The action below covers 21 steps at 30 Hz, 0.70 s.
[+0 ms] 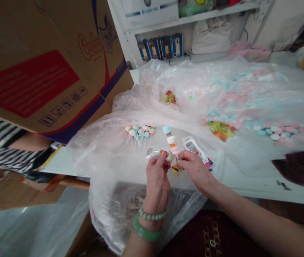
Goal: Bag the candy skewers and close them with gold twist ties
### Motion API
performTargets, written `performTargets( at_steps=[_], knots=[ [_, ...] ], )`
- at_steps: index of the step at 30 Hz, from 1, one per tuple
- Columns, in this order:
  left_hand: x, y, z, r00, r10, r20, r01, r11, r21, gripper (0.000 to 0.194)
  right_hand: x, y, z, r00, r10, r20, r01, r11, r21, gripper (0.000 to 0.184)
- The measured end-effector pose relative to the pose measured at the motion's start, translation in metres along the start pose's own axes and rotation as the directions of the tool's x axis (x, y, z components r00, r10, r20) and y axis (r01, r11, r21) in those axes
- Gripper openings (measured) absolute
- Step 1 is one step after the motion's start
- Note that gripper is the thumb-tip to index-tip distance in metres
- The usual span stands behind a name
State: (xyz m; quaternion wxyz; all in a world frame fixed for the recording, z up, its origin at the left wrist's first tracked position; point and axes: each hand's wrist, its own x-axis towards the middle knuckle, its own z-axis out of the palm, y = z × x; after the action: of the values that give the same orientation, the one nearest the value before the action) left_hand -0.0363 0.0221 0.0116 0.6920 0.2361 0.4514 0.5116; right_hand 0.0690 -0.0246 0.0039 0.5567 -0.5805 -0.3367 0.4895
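In the head view, a candy skewer (171, 139) lies on a clear plastic sheet (106, 157) over the table (248, 189), its long axis slanting from a pale blue top at upper left down toward the hands near the table's front edge. The left hand (157, 182) and right hand (194, 171) pinch a clear wrapper (158, 153) between narrowly closed fingers (165, 159), apparently with candy inside; loose pastel candies (275, 131) and colored gummies (221, 130) lie heaped on the sheet beyond.

cardboard carton (39, 67) blocks left of hands (157, 175)
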Motion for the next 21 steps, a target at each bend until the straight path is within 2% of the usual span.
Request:
performTargets(
  at_steps=[2,4,7,9,11,15,21],
  knots=[
    [-0.006,-0.001,0.004,0.994,-0.080,0.072,0.079,0.997,0.023,0.025,0.006,0.003,-0.002,0.996,-0.037,-0.084,0.031,0.997,-0.070,0.014],
    [-0.009,0.000,0.004,0.984,-0.142,0.105,0.139,0.990,0.036,0.019,0.009,0.002,-0.009,0.995,-0.058,-0.081,0.049,0.992,-0.117,0.013],
    [-0.005,0.009,-0.001,0.991,-0.131,0.021,0.132,0.990,-0.050,0.009,0.003,-0.008,-0.024,0.998,-0.057,-0.017,0.054,0.990,-0.130,0.010],
    [0.000,0.017,-0.006,0.986,-0.147,-0.077,0.134,0.980,-0.147,0.012,-0.009,-0.015,-0.036,0.998,-0.063,-0.017,0.060,0.985,-0.163,0.009],
    [0.005,0.027,-0.012,0.971,-0.199,-0.130,0.165,0.958,-0.233,0.014,-0.024,-0.018,-0.048,0.995,-0.090,-0.036,0.080,0.973,-0.214,0.011],
    [0.009,0.038,-0.020,0.956,-0.265,-0.128,0.213,0.922,-0.323,0.015,-0.052,-0.011,-0.061,0.986,-0.159,-0.048,0.137,0.943,-0.303,0.017],
    [0.009,0.039,-0.025,0.950,-0.306,-0.064,0.265,0.898,-0.351,0.020,-0.065,0.000,-0.055,0.950,-0.312,0.014,0.279,0.827,-0.488,0.014]
  ],
)
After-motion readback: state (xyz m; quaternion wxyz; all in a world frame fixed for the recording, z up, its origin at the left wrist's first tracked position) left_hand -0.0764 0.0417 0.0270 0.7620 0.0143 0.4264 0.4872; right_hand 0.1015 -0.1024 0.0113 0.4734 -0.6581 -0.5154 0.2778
